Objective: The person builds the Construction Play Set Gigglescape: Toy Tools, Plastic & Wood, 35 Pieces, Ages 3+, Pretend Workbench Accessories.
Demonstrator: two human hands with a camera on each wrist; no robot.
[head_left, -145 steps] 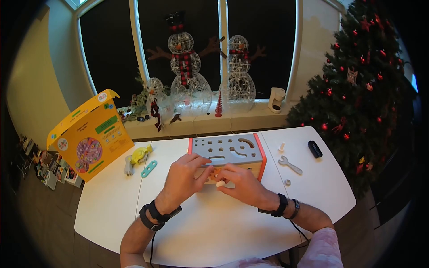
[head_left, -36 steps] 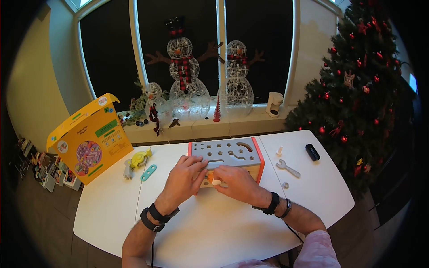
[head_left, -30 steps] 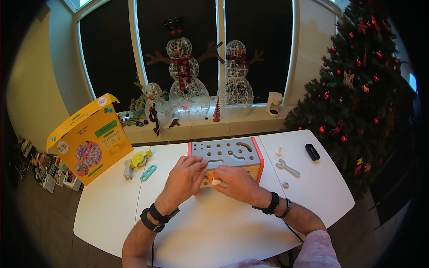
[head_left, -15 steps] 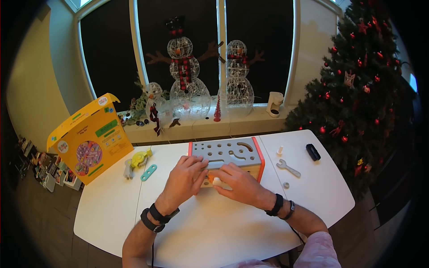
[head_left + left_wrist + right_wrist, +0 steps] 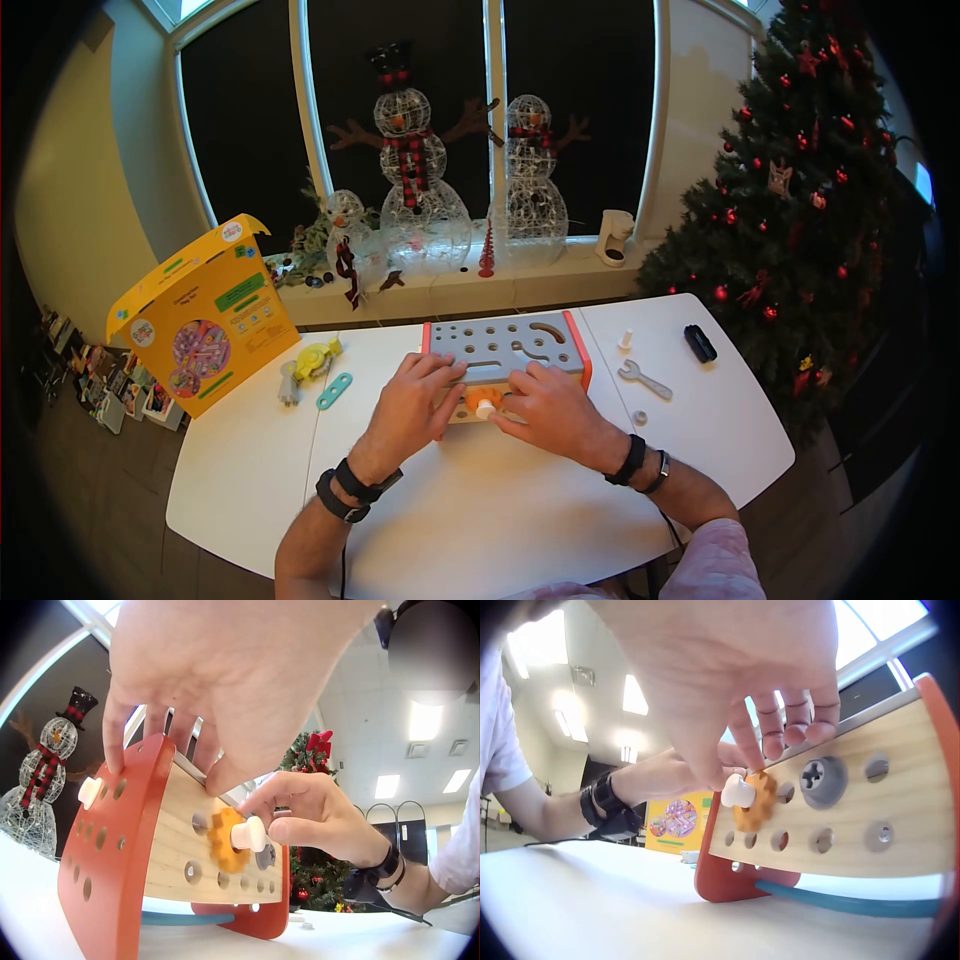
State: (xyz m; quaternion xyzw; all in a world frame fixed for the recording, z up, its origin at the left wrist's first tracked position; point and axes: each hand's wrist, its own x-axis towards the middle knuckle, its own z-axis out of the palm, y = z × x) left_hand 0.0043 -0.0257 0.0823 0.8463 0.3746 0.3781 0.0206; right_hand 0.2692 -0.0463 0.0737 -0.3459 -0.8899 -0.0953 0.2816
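A toy workbench (image 5: pixel 550 374) with a grey holed top, red side panels and a wooden front stands before me. On the wooden front is an orange gear (image 5: pixel 223 853), with a white bolt (image 5: pixel 253 834) sticking out through its middle. My left hand (image 5: pixel 408 402) grips the bench's upper left, fingers over the top and thumb at the front edge. The right hand (image 5: pixel 560 410) rests its fingers along the top edge, its thumb close beside the bolt head. To the right of the gear sits a grey round piece with a cross-shaped recess (image 5: pixel 825 782).
Left on the white table (image 5: pixel 420 520) lie a yellow-and-grey toy (image 5: pixel 315 358), a teal strip (image 5: pixel 334 391) and a yellow box (image 5: pixel 205 320). On the right are a grey wrench (image 5: pixel 645 380), a white bolt (image 5: pixel 626 341), a small nut (image 5: pixel 640 417) and a black object (image 5: pixel 699 343).
The fingers of my right hand have come off the white bolt and spread up and right onto the bench's top edge, baring more of the orange gear. My left hand keeps its hold.
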